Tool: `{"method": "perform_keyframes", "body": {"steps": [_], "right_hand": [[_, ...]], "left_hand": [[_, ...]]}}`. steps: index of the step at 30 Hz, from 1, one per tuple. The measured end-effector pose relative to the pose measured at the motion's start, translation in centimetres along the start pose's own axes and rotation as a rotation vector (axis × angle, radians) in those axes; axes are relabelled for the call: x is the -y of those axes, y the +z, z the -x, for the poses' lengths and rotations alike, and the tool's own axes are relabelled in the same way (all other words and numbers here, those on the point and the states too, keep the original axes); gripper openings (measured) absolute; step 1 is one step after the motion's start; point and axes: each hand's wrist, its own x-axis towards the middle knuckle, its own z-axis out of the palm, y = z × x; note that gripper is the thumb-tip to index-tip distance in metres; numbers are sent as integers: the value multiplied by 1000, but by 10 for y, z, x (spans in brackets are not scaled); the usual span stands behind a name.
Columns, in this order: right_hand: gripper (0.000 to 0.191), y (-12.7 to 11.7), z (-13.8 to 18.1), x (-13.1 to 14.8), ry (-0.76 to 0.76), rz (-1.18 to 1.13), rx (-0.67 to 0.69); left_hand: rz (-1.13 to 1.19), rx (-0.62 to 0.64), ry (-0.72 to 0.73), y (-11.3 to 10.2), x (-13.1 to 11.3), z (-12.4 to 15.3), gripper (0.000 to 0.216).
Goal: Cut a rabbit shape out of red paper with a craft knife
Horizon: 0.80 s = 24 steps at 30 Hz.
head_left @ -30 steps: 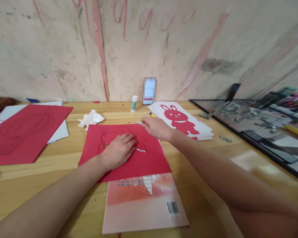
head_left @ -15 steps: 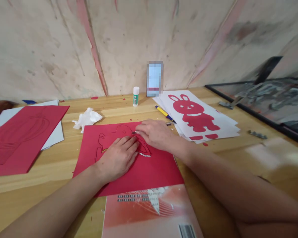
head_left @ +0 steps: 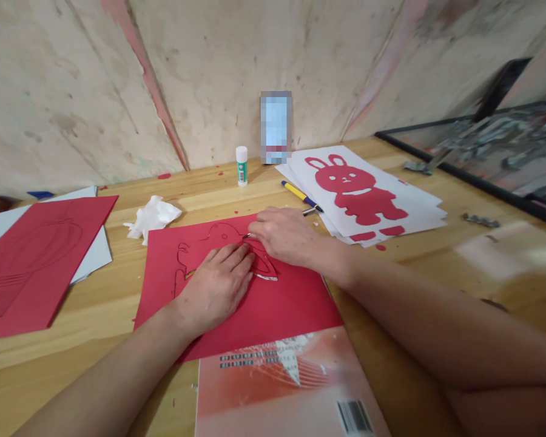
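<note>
A red paper sheet (head_left: 282,303) with a partly cut figure outline lies on a book (head_left: 282,388) on the wooden table (head_left: 428,267). My left hand (head_left: 218,285) lies flat on the sheet, fingers stretched out, pressing it down. My right hand (head_left: 282,233) is closed round a thin metal cutting tool (head_left: 246,235); only its tip shows, touching the sheet at the outline just beyond my left fingertips.
White sheets with a red rabbit cutout (head_left: 355,194) lie at the right, a yellow-blue pen (head_left: 300,195) beside them. A glue stick (head_left: 241,165) stands by the wall, crumpled tissue (head_left: 152,215) left of it. More red paper (head_left: 31,255) lies far left; a framed picture (head_left: 491,158) far right.
My right hand has come back from the sheet's far edge to the cut outline beside my left fingers. My left hand has stayed flat. The camera has tilted down.
</note>
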Motion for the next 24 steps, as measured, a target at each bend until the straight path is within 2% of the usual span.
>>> {"method": "perform_keyframes", "body": {"steps": [24], "right_hand": [[23,0,0,2,-47,32,3]], "left_hand": [[-21,31,-12,-3,-2,-1,33]]}}
